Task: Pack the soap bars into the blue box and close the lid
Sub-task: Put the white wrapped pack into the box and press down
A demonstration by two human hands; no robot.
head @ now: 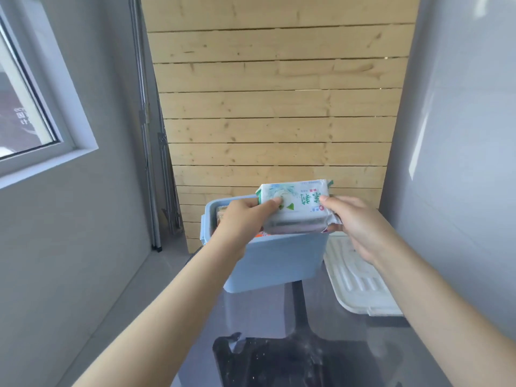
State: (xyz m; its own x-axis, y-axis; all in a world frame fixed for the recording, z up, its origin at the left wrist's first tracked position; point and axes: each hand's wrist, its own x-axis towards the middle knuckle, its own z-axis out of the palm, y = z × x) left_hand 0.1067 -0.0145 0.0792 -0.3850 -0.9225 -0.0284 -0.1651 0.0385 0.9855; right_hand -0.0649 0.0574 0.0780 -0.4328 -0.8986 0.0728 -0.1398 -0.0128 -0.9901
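A light blue box (275,261) stands open on a glossy grey table (259,311). Over its mouth both hands hold a wrapped soap bar (300,206), white with green print, lying flat and partly above the rim. My left hand (245,219) grips its left end, thumb on top. My right hand (360,227) grips its right end. Under it, further wrapped bars show inside the box, one brownish at the left (222,215) and an orange edge (261,234). The white lid (360,283) lies flat on the table to the right of the box.
A wooden plank wall (273,107) rises right behind the box. A grey wall with a window (25,113) is on the left, another grey wall (460,163) close on the right. Metal poles (150,163) lean in the left corner.
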